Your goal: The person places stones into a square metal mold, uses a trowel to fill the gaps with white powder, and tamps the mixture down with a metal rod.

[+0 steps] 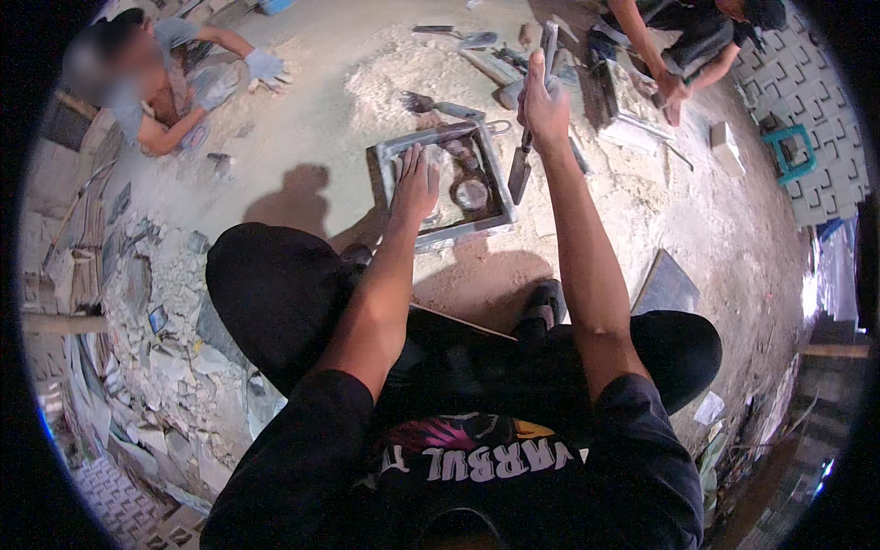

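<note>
A rectangular grey frame [507, 174] lies on the powdery ground in front of me. My left hand [417, 183] rests inside its left part, fingers extended over pale material. To the right of that hand, the frame holds a round disc-like piece [471, 194] and a darker lumpy piece [465, 154]. My right hand [544, 112] is raised just beyond the frame's right side, closed round a long, narrow trowel-like tool [549, 44]. One end sticks up above the fist; a flat dark blade [520, 176] shows below it, pointing down.
Beyond the frame lie a brush-like tool [418, 102], a small trowel [477, 40] and heaped pale powder [376, 78]. A gloved person [170, 87] crouches far left; another [678, 55] works far right at a second frame [632, 128]. A teal stool [790, 153] and rubble [174, 367] flank the area.
</note>
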A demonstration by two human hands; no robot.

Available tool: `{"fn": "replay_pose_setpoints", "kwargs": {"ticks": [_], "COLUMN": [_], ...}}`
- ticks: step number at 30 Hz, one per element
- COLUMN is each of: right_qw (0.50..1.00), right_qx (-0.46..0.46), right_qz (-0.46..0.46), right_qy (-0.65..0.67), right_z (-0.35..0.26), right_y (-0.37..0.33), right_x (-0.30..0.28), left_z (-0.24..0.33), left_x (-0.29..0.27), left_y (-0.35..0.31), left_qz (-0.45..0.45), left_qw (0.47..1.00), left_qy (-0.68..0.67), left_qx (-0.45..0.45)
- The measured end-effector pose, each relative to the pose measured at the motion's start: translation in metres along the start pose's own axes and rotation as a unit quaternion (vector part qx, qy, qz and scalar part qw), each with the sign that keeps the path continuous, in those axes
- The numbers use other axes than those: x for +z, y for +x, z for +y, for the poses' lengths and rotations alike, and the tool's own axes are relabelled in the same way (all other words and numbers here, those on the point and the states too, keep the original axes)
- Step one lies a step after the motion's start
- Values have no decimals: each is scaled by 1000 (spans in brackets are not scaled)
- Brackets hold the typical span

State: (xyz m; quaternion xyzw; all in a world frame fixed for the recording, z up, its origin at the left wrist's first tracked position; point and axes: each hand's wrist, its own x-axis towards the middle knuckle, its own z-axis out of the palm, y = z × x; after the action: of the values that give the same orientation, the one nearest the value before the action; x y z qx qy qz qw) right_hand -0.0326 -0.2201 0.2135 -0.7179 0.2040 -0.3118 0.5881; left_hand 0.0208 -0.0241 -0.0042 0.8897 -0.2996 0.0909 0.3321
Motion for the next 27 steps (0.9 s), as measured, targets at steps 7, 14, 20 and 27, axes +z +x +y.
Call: {"fn": "replay_pose_setpoints", "kwargs": {"ticks": [7, 14, 20, 27], "right_qw": [997, 994, 991, 996], "right_qx": [-72, -82, -106, -29], "right_qz": [-40, -65, -81, -65], "right_qy": [15, 32, 4, 57], "right_z": [14, 0, 79, 32], "right_y": [-40, -96, -106, -94], "right_x": [47, 108, 125, 121], "left_z": [14, -84, -60, -58], "left_x": [-41, 22, -4, 1], "left_y": [28, -5, 6, 2], "left_qz": [-31, 150, 62, 107], "left_qw": [958, 759, 657, 733], "left_qy": [-159, -557, -626, -530], "left_qx": [-237, -303, -415, -412]}}
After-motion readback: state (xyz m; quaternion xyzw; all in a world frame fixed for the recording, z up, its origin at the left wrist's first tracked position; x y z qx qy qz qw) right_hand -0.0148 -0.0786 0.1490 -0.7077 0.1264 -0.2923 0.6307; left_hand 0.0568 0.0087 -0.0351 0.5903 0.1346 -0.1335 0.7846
